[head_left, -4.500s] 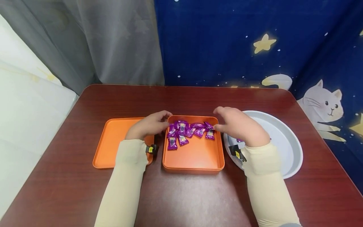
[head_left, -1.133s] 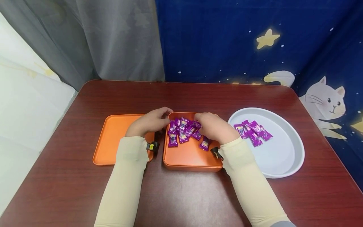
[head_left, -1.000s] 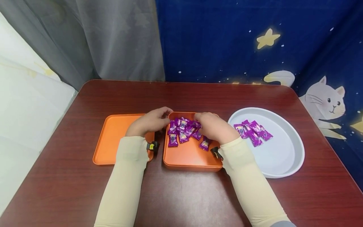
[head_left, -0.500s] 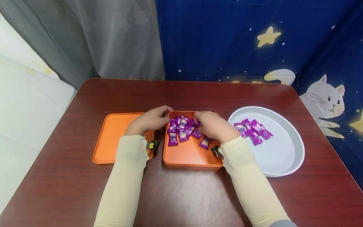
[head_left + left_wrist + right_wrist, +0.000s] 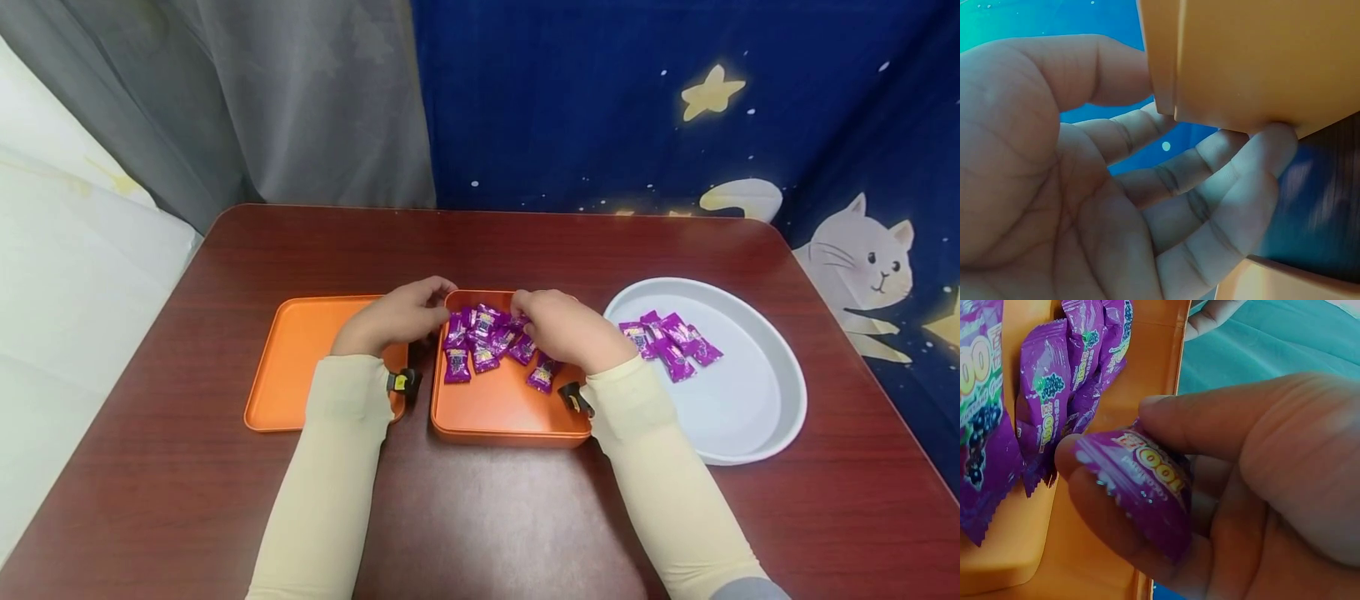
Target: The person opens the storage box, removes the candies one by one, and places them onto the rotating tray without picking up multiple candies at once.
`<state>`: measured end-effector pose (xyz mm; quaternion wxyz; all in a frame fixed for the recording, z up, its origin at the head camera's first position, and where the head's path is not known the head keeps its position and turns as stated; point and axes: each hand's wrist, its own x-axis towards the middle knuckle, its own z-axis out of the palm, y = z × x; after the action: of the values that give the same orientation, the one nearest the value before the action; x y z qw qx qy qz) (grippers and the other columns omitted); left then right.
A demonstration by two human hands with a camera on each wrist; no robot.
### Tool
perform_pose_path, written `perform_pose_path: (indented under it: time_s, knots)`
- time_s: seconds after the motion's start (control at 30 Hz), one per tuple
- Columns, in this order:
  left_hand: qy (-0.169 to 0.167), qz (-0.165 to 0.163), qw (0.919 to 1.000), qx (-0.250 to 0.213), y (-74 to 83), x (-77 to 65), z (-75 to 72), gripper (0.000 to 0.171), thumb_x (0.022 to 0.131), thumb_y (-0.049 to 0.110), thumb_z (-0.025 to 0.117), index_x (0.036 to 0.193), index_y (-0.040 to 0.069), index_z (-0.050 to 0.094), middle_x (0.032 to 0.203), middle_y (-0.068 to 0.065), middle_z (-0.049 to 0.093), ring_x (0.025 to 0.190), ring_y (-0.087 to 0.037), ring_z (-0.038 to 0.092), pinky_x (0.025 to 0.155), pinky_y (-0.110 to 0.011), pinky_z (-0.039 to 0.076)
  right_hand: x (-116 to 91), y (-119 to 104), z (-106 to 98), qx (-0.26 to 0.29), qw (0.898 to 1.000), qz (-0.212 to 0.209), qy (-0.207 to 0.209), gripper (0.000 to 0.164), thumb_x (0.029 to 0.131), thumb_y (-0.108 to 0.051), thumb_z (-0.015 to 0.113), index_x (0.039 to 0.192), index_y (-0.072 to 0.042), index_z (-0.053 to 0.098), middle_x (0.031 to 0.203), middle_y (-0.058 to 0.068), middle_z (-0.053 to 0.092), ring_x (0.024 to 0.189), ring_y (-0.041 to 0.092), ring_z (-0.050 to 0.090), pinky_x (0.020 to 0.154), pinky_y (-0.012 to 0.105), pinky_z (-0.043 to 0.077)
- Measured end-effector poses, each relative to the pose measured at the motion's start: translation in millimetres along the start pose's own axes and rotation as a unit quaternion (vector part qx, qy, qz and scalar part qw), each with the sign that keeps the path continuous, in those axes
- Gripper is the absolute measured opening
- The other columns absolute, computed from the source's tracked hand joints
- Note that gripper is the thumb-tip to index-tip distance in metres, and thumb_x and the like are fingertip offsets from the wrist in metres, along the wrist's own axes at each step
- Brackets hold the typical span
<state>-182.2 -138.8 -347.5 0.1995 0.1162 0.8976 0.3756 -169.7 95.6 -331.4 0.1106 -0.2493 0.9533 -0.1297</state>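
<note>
My left hand (image 5: pixel 397 318) holds the far left corner of a square orange box (image 5: pixel 510 412), thumb on one side and bent fingers against the other. Inside the box, a cluster of purple-wrapped grape candies (image 5: pixel 482 342) lies towards the back left, and a separate candy (image 5: pixel 542 375) sits right of it. Over the box's back right part, my right hand (image 5: pixel 573 329) pinches one wrapped candy (image 5: pixel 1141 478) between thumb and fingers, as the right wrist view shows. In the head view that candy is mostly hidden behind the hand.
A shallow orange tray or lid (image 5: pixel 281 383) lies left of the box, partly under my left forearm. On the right stands a round white dish (image 5: pixel 757 417) with several more purple candies (image 5: pixel 672 343). Behind the dark red table (image 5: pixel 487 517) hang curtains (image 5: pixel 570 100).
Since the earliest frame, my right hand has moved left into the box from its right rim, and a candy lies loose near its right side. Over the last second both hands stay nearly still.
</note>
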Motion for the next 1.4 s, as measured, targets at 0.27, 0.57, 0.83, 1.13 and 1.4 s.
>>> perform_pose_path:
  time_s: [0.27,0.57,0.83,1.13,1.4]
  knots:
    - [0.001,-0.004,1.0,-0.005,-0.6,1.8,0.4,0.041,0.093,0.023,0.051,0.133,0.014,0.044,0.108,-0.01,0.054,0.085,-0.027,0.055,0.075,-0.04,0.052,-1.1,3.6,-3.6,0.003,1.0,0.002,-0.01,0.019,0.09,-0.011,0.057,0.109,-0.009,0.058,0.092,0.006,0.061,0.076,0.02,0.055,0.077,0.036,0.053]
    - [0.002,-0.007,1.0,0.0,-1.4,2.1,0.2,0.042,0.093,0.024,0.051,0.133,0.014,0.043,0.108,-0.01,0.053,0.085,-0.026,0.055,0.075,-0.04,0.052,-4.7,4.4,-8.5,0.02,1.0,-0.01,-0.009,0.018,0.089,-0.011,0.057,0.108,-0.01,0.059,0.089,0.005,0.061,0.072,0.019,0.054,0.069,0.032,0.051]
    - [0.009,-0.003,0.9998,0.015,-2.2,1.8,-0.4,0.042,0.093,0.024,0.051,0.133,0.014,0.044,0.109,-0.01,0.052,0.088,-0.026,0.052,0.079,-0.041,0.05,-3.3,5.4,-6.1,0.017,0.999,-0.008,-0.031,0.026,0.086,-0.004,0.056,0.111,-0.01,0.061,0.1,0.008,0.063,0.084,0.021,0.055,0.084,0.039,0.051]
    - [0.006,-0.001,0.9998,0.017,0.8,0.4,-0.4,0.042,0.093,0.024,0.051,0.133,0.014,0.044,0.108,-0.01,0.053,0.088,-0.026,0.052,0.079,-0.041,0.05,-4.2,8.1,-7.7,0.029,0.999,0.015,-0.006,0.042,0.086,-0.008,0.061,0.126,-0.011,0.05,0.11,0.01,0.062,0.088,0.021,0.057,0.088,0.041,0.051]
    - [0.002,-0.003,1.0,-0.001,0.1,2.5,1.1,0.04,0.093,0.023,0.05,0.131,0.014,0.044,0.108,-0.01,0.054,0.087,-0.028,0.055,0.076,-0.04,0.052,-3.1,8.5,-8.5,0.014,1.0,-0.012,0.01,0.026,0.087,-0.012,0.063,0.111,-0.012,0.056,0.094,0.005,0.062,0.078,0.019,0.055,0.079,0.035,0.053]
